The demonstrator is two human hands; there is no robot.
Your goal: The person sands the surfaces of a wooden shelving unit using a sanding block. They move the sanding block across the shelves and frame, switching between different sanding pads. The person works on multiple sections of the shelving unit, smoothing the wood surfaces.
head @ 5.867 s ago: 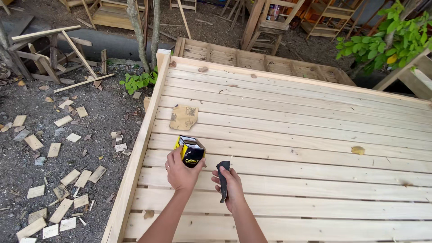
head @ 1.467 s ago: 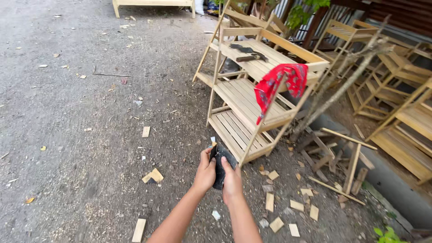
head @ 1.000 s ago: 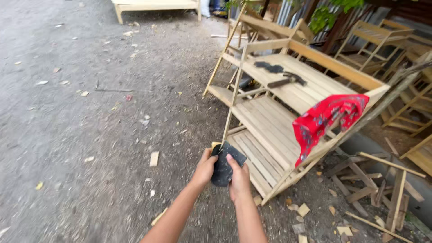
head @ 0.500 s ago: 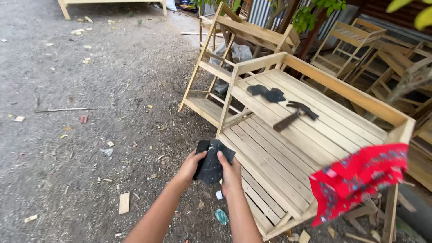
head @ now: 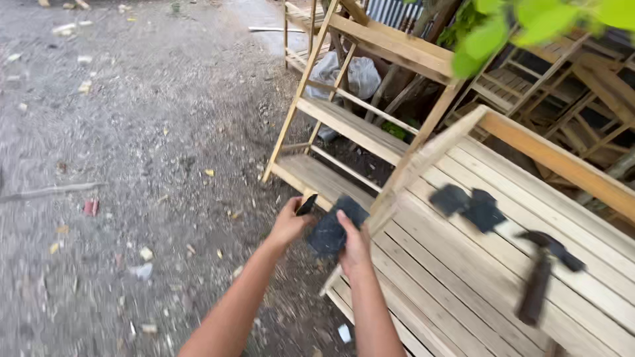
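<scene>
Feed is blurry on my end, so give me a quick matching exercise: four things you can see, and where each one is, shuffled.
Things:
1. hammer
2. dark sheet
3. dark pieces
4. white bag

Places:
A. behind the wooden shelf frame
B. lying on the slatted top, near the right edge
C. between the left hand and right hand
D. on the slats, left of the hammer

Pairs: 1-B, 2-C, 3-D, 4-A

Both forearms extend forward, bare. Left hand [head: 289, 225] and right hand [head: 354, 246] sit close together, fingers curled. Blur apparently hides finger detail.
</scene>
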